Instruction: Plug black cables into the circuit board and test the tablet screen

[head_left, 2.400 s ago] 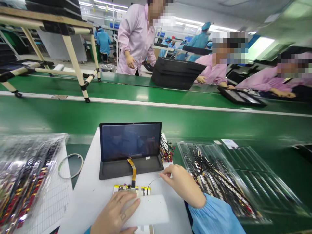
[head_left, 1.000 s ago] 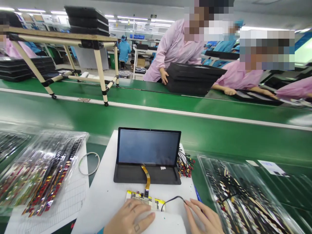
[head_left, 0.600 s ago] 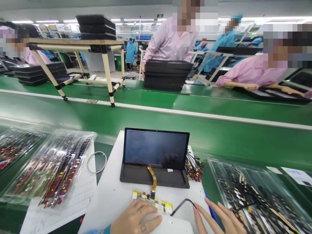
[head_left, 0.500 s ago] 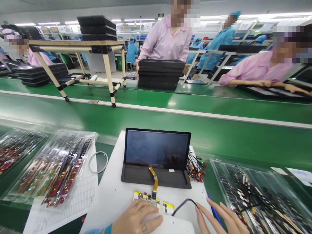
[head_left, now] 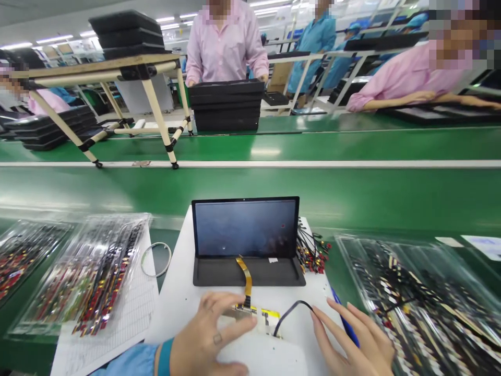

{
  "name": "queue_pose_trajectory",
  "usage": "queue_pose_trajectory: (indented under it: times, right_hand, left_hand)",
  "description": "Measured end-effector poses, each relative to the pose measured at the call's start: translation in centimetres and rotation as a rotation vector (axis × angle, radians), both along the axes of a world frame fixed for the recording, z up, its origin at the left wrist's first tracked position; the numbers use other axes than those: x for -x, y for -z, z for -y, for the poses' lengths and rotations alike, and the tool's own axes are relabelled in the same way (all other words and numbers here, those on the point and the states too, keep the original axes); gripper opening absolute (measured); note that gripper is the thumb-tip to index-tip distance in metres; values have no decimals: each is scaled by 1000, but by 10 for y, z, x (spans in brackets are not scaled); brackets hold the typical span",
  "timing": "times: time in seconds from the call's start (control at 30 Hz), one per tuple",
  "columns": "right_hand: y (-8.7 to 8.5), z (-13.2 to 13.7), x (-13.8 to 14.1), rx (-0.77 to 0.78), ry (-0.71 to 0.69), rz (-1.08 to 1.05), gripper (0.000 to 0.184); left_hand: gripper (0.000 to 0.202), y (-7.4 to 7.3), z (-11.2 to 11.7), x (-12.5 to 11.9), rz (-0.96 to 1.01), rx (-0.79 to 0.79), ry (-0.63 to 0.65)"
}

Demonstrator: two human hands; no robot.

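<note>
While right hand is pinching curved black cable in front of glossy screen, left hand is holding thumb and forefinger apart there.

Glossy screen I see beyond my left hand, smooth board under that hand, shiny plastic tray beside my right hand.

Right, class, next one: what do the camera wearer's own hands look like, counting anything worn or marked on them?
The left hand is ungloved, with a small dark square outline near the thumb's base, a plain teal wristband and a light blue sleeve. The right hand is also ungloved; its sleeve is out of view.
</note>
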State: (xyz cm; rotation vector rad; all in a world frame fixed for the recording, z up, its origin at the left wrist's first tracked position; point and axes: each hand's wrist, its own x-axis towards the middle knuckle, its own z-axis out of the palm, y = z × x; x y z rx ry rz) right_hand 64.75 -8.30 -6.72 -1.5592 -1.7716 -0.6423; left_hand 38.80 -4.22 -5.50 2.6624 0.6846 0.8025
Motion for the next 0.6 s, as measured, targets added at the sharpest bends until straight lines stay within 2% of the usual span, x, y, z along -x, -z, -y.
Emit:
queue_pose_trajectory:
  times: [0.07,0.13,0.2,0.27,0.33,0.4,0.6]
  right_hand:
    - [-2,0,1,9,-3,-7,8]
    - [-1,0,1,28,-4,-16,10]
    - [1,2,-1,39,1,-9,11]
    - [4,3,-2,30,0,2,10]
    - [4,3,-2,26,-8,5,10]
    - [1,2,-2,34,-18,-12,11]
    - [-9,-1,-5,19,-63,19,7]
  left_hand:
    - [46,-8,-16,5,137,57,-118]
    - [41,-12,-39,9,380,79,-311]
    - [37,-10,-67,9,705,100,-564]
    - [35,-2,-92,9,1014,154,-757]
    - [35,8,-110,9,1138,213,-819]
    - [33,17,-119,10,1145,287,-822]
    - [31,28,-118,12,1067,530,-764]
